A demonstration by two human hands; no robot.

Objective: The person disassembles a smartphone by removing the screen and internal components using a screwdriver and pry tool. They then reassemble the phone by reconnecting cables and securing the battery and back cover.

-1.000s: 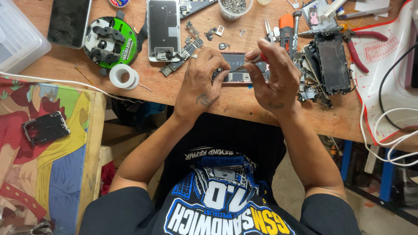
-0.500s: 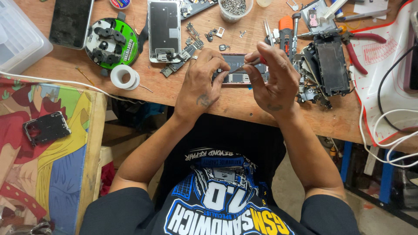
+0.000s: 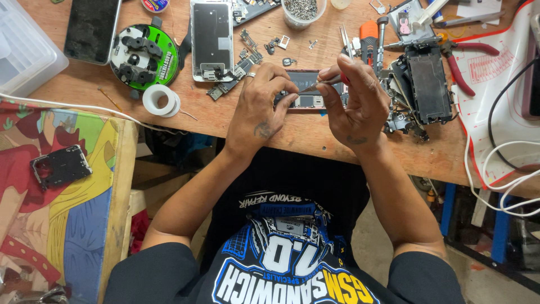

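Note:
An opened phone [image 3: 306, 100] lies on the wooden bench [image 3: 315, 141] between my hands, mostly hidden by them. My left hand [image 3: 262, 107] rests on its left end, fingers pressing it down. My right hand [image 3: 353, 100] pinches a thin metal tool with a red handle [image 3: 322, 85]; the tip points left onto the phone's inside.
A phone frame [image 3: 211, 39] and a dark phone [image 3: 91, 29] lie at the back left beside a round green-and-black holder [image 3: 144, 56] and a tape roll [image 3: 160, 100]. Dismantled phone parts [image 3: 423, 85], red pliers [image 3: 469, 62], a screw cup [image 3: 304, 11] and white cables [image 3: 509, 169] sit right.
My right hand has shifted slightly and the tool tip has come down towards the phone. The left hand stays on the phone.

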